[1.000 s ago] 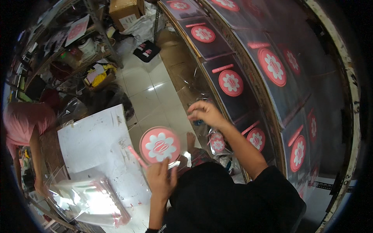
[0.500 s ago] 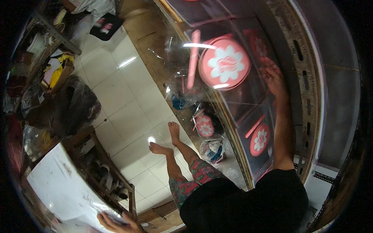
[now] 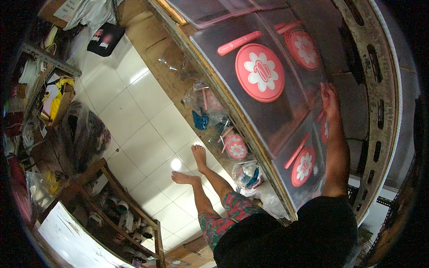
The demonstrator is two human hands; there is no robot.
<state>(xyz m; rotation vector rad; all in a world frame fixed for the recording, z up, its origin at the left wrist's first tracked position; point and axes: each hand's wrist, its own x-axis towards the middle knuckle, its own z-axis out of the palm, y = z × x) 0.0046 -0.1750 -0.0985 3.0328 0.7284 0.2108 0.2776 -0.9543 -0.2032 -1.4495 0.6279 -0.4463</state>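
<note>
My right hand [image 3: 330, 100] rests on the shelf at its far right side, fingers stretched out, beside clear plastic sheets. It holds nothing I can see. Nearest the shelf's front edge lies a large clear sheet [image 3: 243, 107], printed with a pink disc, a white flower and a pink bar. Another printed sheet [image 3: 305, 48] shows behind it, close to my fingertips. Below, near my forearm, lies one more sheet with the same print [image 3: 304, 165]. My left hand is out of view.
A perforated metal rail [image 3: 375, 80] runs along the right. On the floor by the shelf lie crumpled plastic bags [image 3: 246, 173] and a blue scrap [image 3: 200, 119]. A white board [image 3: 71, 236] tops a wooden rack [image 3: 134, 201] at lower left. My bare feet [image 3: 187, 178] stand on tiles.
The printed sheet that was raised and blurred now lies flat on the shelf. My left hand has left the view from the white board. My right hand remains at the shelf's right side.
</note>
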